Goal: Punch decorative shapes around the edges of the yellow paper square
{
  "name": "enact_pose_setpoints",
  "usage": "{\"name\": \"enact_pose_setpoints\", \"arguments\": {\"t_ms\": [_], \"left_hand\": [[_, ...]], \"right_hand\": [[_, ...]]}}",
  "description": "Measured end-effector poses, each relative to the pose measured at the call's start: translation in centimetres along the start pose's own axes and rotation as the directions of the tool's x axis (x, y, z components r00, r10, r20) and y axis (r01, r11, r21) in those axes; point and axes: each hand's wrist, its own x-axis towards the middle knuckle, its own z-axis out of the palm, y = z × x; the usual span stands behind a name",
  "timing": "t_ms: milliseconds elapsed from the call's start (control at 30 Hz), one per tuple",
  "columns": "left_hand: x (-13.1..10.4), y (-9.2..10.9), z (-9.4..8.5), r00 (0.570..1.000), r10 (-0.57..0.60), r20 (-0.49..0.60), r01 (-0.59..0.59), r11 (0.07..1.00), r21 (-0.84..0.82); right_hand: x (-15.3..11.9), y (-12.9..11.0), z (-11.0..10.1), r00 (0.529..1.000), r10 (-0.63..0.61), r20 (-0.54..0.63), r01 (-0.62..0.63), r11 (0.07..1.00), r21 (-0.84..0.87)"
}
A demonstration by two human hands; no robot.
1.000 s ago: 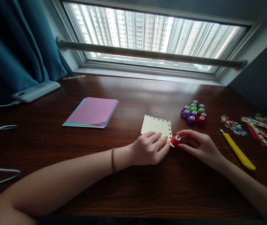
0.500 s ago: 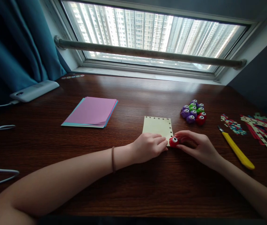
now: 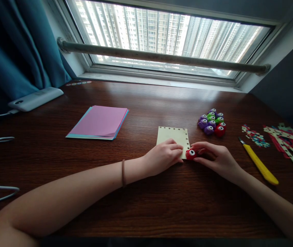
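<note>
A small pale yellow sheet of paper [image 3: 170, 133] lies on the brown table, with star-shaped holes along its far and right edges. My left hand [image 3: 163, 153] rests over its near part, fingers bent and closed together against the paper. At the sheet's near right corner sits a red craft punch [image 3: 191, 154] with a white button that bears a dark mark. Between thumb and fingers, my right hand [image 3: 217, 156] grips this punch from the right. Its jaw meets the paper's right edge, and my left fingertips are close beside it.
Several purple, green and red punches [image 3: 211, 121] stand grouped behind my right hand. To the right lie a yellow craft knife [image 3: 260, 164], paper confetti [image 3: 255, 136] and punched paper strips [image 3: 287, 140]. Coloured sheets [image 3: 98, 121] are stacked at left; a white device [image 3: 37, 98] with a cable lies beyond.
My left hand has shifted very slightly on the paper, its knuckles a bit higher. The punch and my right hand stay at the same corner.
</note>
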Motion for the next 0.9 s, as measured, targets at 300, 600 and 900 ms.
{"name": "enact_pose_setpoints", "arguments": {"t_ms": [300, 600, 900], "left_hand": [[0.0, 0.0, 0.1, 1.0, 0.0, 0.001, 0.0, 1.0, 0.011], [0.0, 0.0, 0.0, 1.0, 0.021, -0.014, -0.02, 0.999, 0.039], [-0.5, -0.1, 0.4, 0.978, 0.065, -0.2, -0.031, 0.985, 0.167]], "right_hand": [[0.1, 0.0, -0.1, 1.0, -0.001, 0.011, 0.001, 1.0, -0.005], [0.0, -0.1, -0.1, 1.0, -0.011, 0.012, 0.012, 1.0, -0.011], [-0.5, -3.3, -0.9, 0.976, -0.008, -0.217, 0.033, 0.993, 0.112]]}}
